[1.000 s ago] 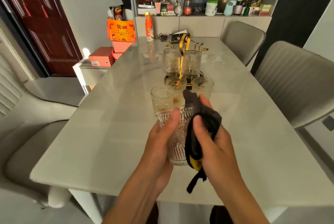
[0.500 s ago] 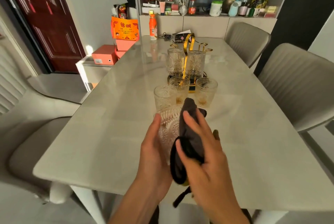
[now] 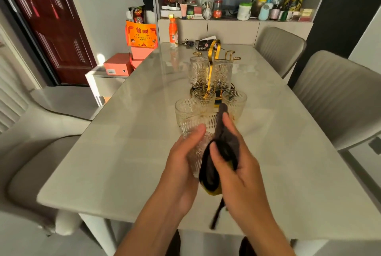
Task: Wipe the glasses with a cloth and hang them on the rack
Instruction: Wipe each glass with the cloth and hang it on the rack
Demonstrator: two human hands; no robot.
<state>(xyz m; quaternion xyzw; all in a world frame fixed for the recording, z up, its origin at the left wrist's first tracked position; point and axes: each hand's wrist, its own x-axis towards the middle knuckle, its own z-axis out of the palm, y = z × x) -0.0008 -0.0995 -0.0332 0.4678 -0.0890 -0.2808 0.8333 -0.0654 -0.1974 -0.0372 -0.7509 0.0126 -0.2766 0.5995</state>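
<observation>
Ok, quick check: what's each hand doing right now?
Left hand: grips the glass.
Right hand: holds the dark cloth against the glass.

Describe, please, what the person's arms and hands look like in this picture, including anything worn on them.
Both forearms are bare as far as the frame shows: no sleeves, no gloves. The left hand and right hand carry no ring, watch or bracelet that can be seen, and no markings show on them. Nails look short and unpainted.

Our single head view: looks forward and down along table point(image 3: 127, 158), our hands close below, cabinet shelf point(image 3: 237, 20) far behind.
</observation>
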